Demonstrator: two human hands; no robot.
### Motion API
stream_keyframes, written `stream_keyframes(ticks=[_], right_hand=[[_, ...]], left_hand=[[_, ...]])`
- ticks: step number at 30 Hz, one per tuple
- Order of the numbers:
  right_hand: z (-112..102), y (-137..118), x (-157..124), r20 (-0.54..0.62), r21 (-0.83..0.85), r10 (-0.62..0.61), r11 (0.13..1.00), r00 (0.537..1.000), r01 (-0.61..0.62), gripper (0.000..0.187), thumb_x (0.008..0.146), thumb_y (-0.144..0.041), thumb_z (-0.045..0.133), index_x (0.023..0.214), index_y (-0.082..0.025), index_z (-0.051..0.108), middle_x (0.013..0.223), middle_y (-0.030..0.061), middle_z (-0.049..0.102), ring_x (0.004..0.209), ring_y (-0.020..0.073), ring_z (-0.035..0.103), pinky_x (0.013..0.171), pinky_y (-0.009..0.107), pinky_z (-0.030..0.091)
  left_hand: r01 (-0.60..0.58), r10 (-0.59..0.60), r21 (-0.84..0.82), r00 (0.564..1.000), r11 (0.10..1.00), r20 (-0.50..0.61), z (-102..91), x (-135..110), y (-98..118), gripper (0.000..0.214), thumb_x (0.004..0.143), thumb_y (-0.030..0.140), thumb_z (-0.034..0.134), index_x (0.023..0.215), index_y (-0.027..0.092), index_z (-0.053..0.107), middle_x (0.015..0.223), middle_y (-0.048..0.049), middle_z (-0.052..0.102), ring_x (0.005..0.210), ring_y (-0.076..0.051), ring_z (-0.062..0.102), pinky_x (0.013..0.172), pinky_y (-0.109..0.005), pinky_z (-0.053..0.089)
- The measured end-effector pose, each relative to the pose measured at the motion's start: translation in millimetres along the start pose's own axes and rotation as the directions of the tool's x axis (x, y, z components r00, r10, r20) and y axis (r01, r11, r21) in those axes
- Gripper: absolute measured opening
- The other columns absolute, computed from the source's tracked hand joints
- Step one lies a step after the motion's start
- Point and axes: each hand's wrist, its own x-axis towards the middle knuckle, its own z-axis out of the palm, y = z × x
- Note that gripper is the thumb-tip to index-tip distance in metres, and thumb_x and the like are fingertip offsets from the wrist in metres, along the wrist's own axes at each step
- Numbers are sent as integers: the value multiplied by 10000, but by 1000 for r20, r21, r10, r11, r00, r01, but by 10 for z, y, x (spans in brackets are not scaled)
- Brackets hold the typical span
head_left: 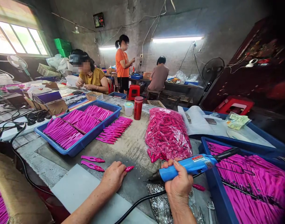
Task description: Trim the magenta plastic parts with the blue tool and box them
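My right hand point(179, 182) is wrapped round a blue electric screwdriver point(189, 167), its black tip pointing left and down over the table. A black cord runs below it. My left hand point(113, 175) is closed on a slim pink plastic piece point(129, 168) lying on the table; only its glossy tip shows past the fingers. Two similar pink pieces point(93, 159) lie to the left of that hand. Tiny metal rings point(139, 154) are scattered on the tabletop between the hands and beyond. A clear bag of small silvery parts point(156, 199) lies under the right forearm.
Blue trays of pink pieces stand at left point(73, 151) and right point(209, 174). A clear bag of darker pink parts point(167, 133), a red canister point(138, 109) and a white tub point(128, 109) stand farther back. Three people sit or stand beyond, one in an orange shirt point(122, 63).
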Motion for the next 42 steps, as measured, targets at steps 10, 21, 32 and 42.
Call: stream_keyframes(ticks=[10,21,32,42], right_hand=[[18,-8,-3,-38,15,24,1000,999,-23,389,446,-318,724,734,-166,512,536,-38,528,452,134,506,445,272,445],[-3,12,-1,10,3,3,1000,1000,-3,376,491,-321,713,763,-178,497,552,-48,528,455,131,513,447,261,439],[41,-11,-48,11,14,-15,1000,1000,15,355,482,-331,719,719,-174,506,520,-44,526,447,124,497,475,265,438],[287,144,-261,267,-62,-129,987,955,151,376,579,-340,722,831,-173,498,554,-39,543,453,145,529,505,287,439]], left_hand=[[89,-83,-61,992,994,93,-158,42,92,143,861,182,497,766,196,602,886,-24,620,900,-165,579,764,-249,413],[117,-105,-82,984,990,141,-214,60,121,113,850,179,524,789,191,618,928,-34,630,942,-174,580,782,-250,396],[115,-111,-21,985,993,130,-224,41,151,160,881,200,488,806,198,629,958,-30,634,958,-166,584,784,-245,397],[99,-100,10,984,995,145,-184,36,166,188,901,219,466,856,206,648,1003,-32,643,1010,-193,573,821,-282,427]])
